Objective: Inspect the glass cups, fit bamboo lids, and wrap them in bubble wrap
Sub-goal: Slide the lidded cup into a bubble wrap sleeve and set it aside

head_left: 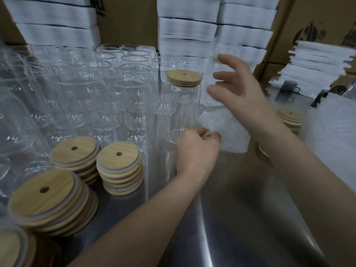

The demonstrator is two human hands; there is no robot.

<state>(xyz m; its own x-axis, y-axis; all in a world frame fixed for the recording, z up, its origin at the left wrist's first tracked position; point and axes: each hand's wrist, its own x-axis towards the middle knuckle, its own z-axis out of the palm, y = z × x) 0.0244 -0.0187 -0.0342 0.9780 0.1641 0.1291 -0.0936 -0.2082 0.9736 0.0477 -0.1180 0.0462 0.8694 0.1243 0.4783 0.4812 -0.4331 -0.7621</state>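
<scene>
1 lidded glass cup (183,112) stands upright, just left of both hands; the nearer left hand (196,147) pinches bubble wrap (227,132) beside its base, the right hand (242,93) has its fingers spread apart.

tan wood-grain bamboo lids (119,158), clear glass cups (133,101), white bubble wrap (227,132), brown cartons (127,18).

One lidded glass cup (183,105), five stacks of bamboo lids (119,166), one dark mug (288,90)
</scene>
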